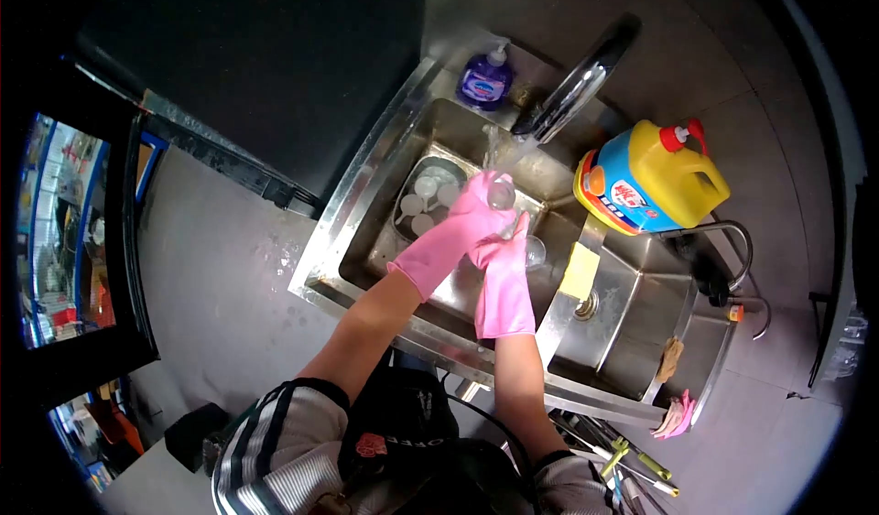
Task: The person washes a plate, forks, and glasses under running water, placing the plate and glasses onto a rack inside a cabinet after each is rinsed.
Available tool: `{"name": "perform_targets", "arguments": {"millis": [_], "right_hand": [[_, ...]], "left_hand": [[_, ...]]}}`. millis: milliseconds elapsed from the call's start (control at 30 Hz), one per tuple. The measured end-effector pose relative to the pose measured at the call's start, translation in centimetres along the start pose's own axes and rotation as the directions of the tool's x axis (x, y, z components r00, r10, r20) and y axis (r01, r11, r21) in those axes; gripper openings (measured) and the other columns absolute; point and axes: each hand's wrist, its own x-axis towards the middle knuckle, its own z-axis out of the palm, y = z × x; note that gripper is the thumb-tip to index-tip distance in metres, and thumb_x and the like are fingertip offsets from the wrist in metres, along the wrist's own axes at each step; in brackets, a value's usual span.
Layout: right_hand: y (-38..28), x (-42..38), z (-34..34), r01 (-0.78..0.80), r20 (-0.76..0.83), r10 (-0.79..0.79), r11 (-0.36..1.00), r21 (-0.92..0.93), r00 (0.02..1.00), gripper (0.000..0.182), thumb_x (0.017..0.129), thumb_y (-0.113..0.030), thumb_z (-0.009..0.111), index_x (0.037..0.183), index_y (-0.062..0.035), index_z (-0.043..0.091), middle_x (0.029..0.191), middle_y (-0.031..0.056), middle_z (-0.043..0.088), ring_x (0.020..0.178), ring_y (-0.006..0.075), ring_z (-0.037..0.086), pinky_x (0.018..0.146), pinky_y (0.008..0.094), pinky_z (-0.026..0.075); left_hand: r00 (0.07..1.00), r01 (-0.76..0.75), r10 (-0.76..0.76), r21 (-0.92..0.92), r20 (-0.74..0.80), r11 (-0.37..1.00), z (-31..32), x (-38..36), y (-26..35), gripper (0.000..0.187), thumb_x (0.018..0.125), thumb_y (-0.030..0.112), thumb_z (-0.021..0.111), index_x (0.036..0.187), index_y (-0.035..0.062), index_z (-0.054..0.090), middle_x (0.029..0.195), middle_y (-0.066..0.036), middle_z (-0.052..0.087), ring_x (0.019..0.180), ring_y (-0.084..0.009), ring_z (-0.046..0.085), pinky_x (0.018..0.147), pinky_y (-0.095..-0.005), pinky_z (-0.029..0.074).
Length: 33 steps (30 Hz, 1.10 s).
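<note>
Both my hands wear pink rubber gloves and are close together over the left sink basin (366,257). My left hand (474,211) is closed around a clear glass (501,195), just below the running tap (577,85). Right below it, my right hand (501,257) has its fingers bent together with the thumb up; what it grips, I cannot tell. A second round, clear glass piece (535,253) shows beside the right hand's fingers. Left of my hands, a grey tub (400,206) in the basin holds several small, round, pale pieces with short stems.
A purple pump bottle (485,77) stands behind the basin. A large yellow detergent jug (673,185) is at the back right. A yellow cloth (580,271) lies over the divider by the right basin (632,309). A brown sponge (670,359) and pink gloves (676,416) rest along the right edge.
</note>
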Motion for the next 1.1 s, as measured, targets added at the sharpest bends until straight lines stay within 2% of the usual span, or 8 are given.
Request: {"name": "perform_targets", "arguments": {"millis": [167,367,533,667,733,933,1000,1100], "right_hand": [[-0.1,5.0,0.1,0.134,0.192,-0.110,0.984,-0.116,0.975,0.057,0.091,-0.051,0.063,0.129,-0.0087,0.058,0.123,0.0086,0.066,0.117,0.0282,0.060,0.102,0.0457,0.047],[1.1,8.2,2.0,0.242,0.426,-0.117,0.937,-0.252,0.897,0.054,0.091,-0.047,0.065,0.129,-0.0095,0.058,0.120,0.0090,0.064,0.114,0.0270,0.059,0.098,0.0440,0.048],[2.1,10.6,0.9,0.272,0.462,-0.073,0.883,-0.382,0.884,0.051,0.091,-0.044,0.066,0.128,-0.0102,0.058,0.118,0.0094,0.063,0.111,0.0261,0.058,0.094,0.0425,0.049],[3.9,6.9,2.0,0.320,0.383,-0.111,0.778,-0.540,0.917,0.045,0.090,-0.034,0.067,0.128,-0.0097,0.060,0.117,0.0082,0.065,0.111,0.0246,0.059,0.094,0.0417,0.049],[5.9,-1.1,4.4,0.297,0.282,-0.146,0.725,-0.621,0.948,0.040,0.088,-0.018,0.069,0.127,-0.0080,0.062,0.117,0.0053,0.069,0.114,0.0229,0.062,0.099,0.0417,0.049],[1.9,4.4,-1.3,0.658,0.642,-0.143,0.178,-0.732,0.753,0.052,0.085,0.005,0.064,0.134,-0.0056,0.055,0.121,0.0103,0.065,0.107,0.0218,0.064,0.082,0.0342,0.056],[2.0,4.2,0.6,0.497,0.688,-0.229,-0.542,-0.678,0.688,0.039,0.086,0.002,0.065,0.124,-0.0039,0.060,0.100,0.0073,0.071,0.093,0.0186,0.069,0.077,0.0311,0.056],[2.4,0.8,1.5,0.645,0.877,-0.303,-0.595,-0.479,0.372,0.030,0.086,-0.005,0.068,0.115,-0.0034,0.062,0.088,0.0065,0.070,0.083,0.0184,0.068,0.072,0.0303,0.054]], "left_hand": [[0.766,-0.455,0.344,0.081,0.543,0.887,-3.6,-1.0,1.7,0.046,0.070,0.021,0.083,0.114,0.0215,0.068,0.113,-0.005,0.067,0.116,-0.0236,0.059,0.109,-0.0381,0.043],[0.632,-0.755,0.718,0.024,0.292,0.655,-6.1,0.7,-0.2,0.025,0.087,0.035,0.067,0.100,0.0136,0.071,0.105,-0.007,0.070,0.108,-0.0266,0.063,0.109,-0.0432,0.036],[0.934,-0.355,0.286,0.461,0.214,0.814,-5.2,2.4,1.3,0.023,0.085,0.029,0.065,0.089,0.0085,0.074,0.112,-0.012,0.070,0.110,-0.0304,0.064,0.101,-0.0393,0.045],[0.989,0.140,-0.118,-0.338,0.085,0.931,-7.1,1.2,0.8,0.031,0.098,0.031,0.062,0.085,0.0024,0.068,0.090,-0.008,0.070,0.084,-0.0200,0.067,0.079,-0.0365,0.053],[0.991,0.031,0.067,-0.691,0.114,0.722,-8.9,0.4,-1.8,0.032,0.099,0.030,0.064,0.086,0.0010,0.068,0.082,-0.004,0.069,0.078,-0.0119,0.064,0.068,-0.0280,0.052],[0.985,0.103,0.014,-0.653,0.171,0.751,-12.0,-0.4,-2.8,0.022,0.101,0.023,0.061,0.106,0.0025,0.068,0.108,-0.006,0.073,0.103,-0.0132,0.064,0.097,-0.0285,0.046],[0.970,0.149,0.024,-0.671,0.241,0.727,-12.4,-1.1,-1.7,0.025,0.102,0.021,0.059,0.119,0.0043,0.067,0.117,-0.004,0.071,0.110,-0.0117,0.061,0.101,-0.0288,0.043],[0.926,0.266,0.014,-0.680,0.377,0.683,-12.7,-2.2,1.5,0.031,0.100,0.020,0.061,0.128,0.0052,0.065,0.116,-0.004,0.070,0.107,-0.0113,0.062,0.097,-0.0277,0.046]]}}
